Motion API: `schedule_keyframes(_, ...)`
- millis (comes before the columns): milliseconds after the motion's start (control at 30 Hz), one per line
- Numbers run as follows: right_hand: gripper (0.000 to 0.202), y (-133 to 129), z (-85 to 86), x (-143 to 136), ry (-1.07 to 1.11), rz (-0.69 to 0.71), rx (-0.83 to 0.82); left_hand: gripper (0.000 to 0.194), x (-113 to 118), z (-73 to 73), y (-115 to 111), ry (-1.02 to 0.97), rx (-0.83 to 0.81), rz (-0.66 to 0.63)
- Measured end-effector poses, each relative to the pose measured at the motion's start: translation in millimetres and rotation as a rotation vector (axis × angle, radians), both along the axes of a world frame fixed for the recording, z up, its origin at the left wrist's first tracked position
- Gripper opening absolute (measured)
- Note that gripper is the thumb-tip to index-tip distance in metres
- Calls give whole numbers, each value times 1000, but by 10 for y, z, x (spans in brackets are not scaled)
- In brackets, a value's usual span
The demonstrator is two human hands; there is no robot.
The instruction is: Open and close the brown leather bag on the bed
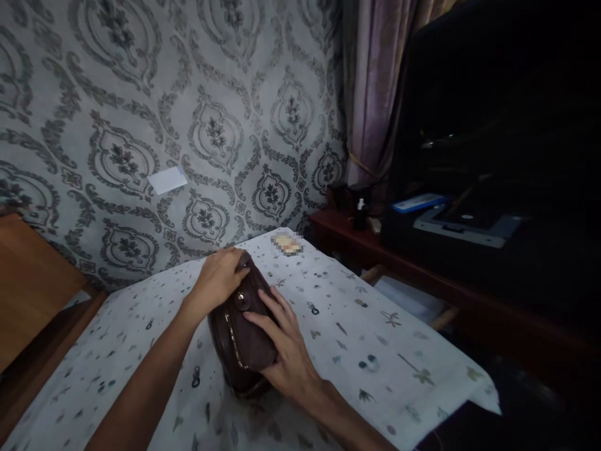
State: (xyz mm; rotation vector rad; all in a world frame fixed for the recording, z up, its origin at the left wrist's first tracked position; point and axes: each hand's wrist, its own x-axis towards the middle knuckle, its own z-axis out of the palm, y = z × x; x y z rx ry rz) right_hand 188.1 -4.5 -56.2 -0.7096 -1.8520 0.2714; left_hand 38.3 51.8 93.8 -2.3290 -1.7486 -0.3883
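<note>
A dark brown handbag (251, 335) with gold-coloured trim and a round clasp rests on the cloth-covered table. My left hand (218, 279) is closed over the bag's far upper end, its thumb across the front near the clasp. My right hand (286, 351) grips the near right side, with thumb and fingers on the front face around the clasp and the palm against the side. The bag looks closed, and its back and underside are hidden. Beyond it on the cloth lies a small yellowish item (287, 244), too pixelated to name.
The tablecloth (347, 376) is white with small printed plants. At right stands a dark red desk (328, 222) with a small dark bottle (360, 216), a blue box (417, 202) and a large black screen or panel (498, 113). A wooden board (37, 282) borders the left.
</note>
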Motion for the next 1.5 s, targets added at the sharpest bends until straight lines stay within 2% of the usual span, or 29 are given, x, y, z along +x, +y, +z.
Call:
schedule_keyframes(133,50,6,-4,8,-5,16,-4,16,-95,-26,196,-220,-80,67)
schedule_keyframes(300,48,13,-11,17,-1,24,-6,25,-126,-121,217,-346,-46,85)
schedule_keyframes(533,44,9,16,45,-11,47,-31,24,-107,-244,172,-622,42,-42)
schedule_keyframes(833,46,27,7,32,3,67,-43,22,-56,-217,33,-615,31,-75)
schedule_keyframes(967,57,14,-5,37,57,66,-49,29,-35,-213,-45,-625,-1,-81)
schedule_keyframes(1067,64,-20,-15,47,142,51,-129,31,-34,-224,-64,-666,-5,-68)
schedule_keyframes(1233,38,-74,-37,77,219,17,-222,31,-57,-251,-39,-707,-2,-43)
schedule_keyframes(1500,26,-127,25,183,203,71,-170,30,-76,-274,-20,-738,-24,-42)
